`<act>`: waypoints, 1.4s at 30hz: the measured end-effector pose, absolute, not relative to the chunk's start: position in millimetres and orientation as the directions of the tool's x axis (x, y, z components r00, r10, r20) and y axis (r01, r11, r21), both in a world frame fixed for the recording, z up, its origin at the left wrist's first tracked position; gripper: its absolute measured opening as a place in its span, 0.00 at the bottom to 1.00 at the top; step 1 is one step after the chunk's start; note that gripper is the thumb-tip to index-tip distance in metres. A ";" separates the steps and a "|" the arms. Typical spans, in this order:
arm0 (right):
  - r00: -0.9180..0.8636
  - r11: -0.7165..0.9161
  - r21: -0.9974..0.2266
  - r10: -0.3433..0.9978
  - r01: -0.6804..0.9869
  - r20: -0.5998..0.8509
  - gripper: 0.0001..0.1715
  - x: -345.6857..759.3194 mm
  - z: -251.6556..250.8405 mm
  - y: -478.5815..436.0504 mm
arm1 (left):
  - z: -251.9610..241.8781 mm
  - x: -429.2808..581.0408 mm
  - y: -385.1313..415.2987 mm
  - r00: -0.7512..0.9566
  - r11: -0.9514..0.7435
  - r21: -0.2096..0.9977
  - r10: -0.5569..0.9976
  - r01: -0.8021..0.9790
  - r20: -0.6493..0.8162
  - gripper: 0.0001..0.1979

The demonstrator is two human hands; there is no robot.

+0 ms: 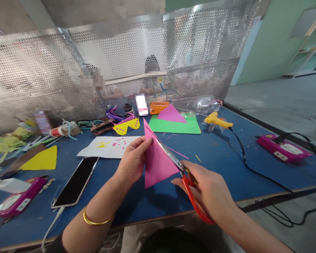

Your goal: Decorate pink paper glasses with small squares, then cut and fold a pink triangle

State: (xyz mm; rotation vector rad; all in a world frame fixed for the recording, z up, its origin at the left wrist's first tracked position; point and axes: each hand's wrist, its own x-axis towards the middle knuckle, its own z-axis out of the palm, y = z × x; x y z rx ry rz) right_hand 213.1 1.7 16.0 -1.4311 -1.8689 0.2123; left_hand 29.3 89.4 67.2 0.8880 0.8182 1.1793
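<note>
A pink triangular sheet of craft paper (158, 165) is pinched along its left edge by my left hand (134, 156), thumb in front. My right hand (208, 188) grips red-handled scissors (191, 196), fingers through the loops. Their metal blades lie along the sheet's slanting upper right edge and point up to the left. Whether the blades are fully closed is hard to see. Thin pink strips lie on the table just beyond the sheet. A white paper (107, 149) with small yellow and pink pieces lies behind my left hand.
A phone (76, 182) on a cable lies at left, near a magenta power strip (21, 198). Behind are green sheets (173, 126), a yellow mask-shaped cutout (126, 125) and a perforated metal screen (126, 49). A yellow glue gun (218, 121) trails its cord rightward.
</note>
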 end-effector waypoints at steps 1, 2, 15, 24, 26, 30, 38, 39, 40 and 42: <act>-0.086 0.364 -0.540 0.877 0.759 0.472 0.21 212.4 15.8 1.9 | 67.6 29.5 89.7 0.158 0.124 0.898 0.986 -0.423 -0.062 0.10; -0.085 0.369 -0.534 0.873 0.761 0.481 0.20 211.6 15.6 2.1 | 67.8 29.5 89.9 0.132 0.109 0.894 0.990 -0.434 -0.057 0.10; -0.080 0.326 -0.454 0.873 0.829 0.481 0.24 205.2 16.4 3.0 | 64.5 27.6 88.0 0.114 0.173 0.897 0.984 -0.407 -0.138 0.12; -0.113 0.337 -0.529 0.905 0.779 0.411 0.18 203.0 16.8 4.2 | 65.4 27.9 86.1 0.151 0.175 0.892 0.981 -0.417 -0.122 0.11; -0.113 0.333 -0.528 0.907 0.781 0.405 0.18 203.0 16.6 3.4 | 65.5 28.4 86.0 0.137 0.173 0.894 0.982 -0.413 -0.126 0.11; -0.060 0.257 -0.554 0.935 0.792 0.348 0.17 199.7 17.2 1.2 | 64.7 28.6 86.6 0.112 0.174 0.902 0.984 -0.395 -0.141 0.11; -0.042 0.256 -0.586 0.934 0.768 0.354 0.16 193.0 10.2 1.1 | 65.3 29.3 87.1 0.115 0.170 0.899 0.984 -0.403 -0.134 0.11; -0.041 0.268 -0.573 0.925 0.774 0.377 0.15 193.0 9.4 1.5 | 65.5 29.5 86.9 0.120 0.173 0.898 0.983 -0.404 -0.136 0.11; -0.042 0.278 -0.560 0.917 0.780 0.396 0.15 193.3 8.9 1.8 | 65.6 29.6 86.8 0.124 0.176 0.899 0.983 -0.402 -0.137 0.11; -0.046 0.290 -0.543 0.908 0.788 0.417 0.15 194.2 8.7 2.2 | 65.8 29.8 86.5 0.131 0.180 0.899 0.982 -0.399 -0.139 0.11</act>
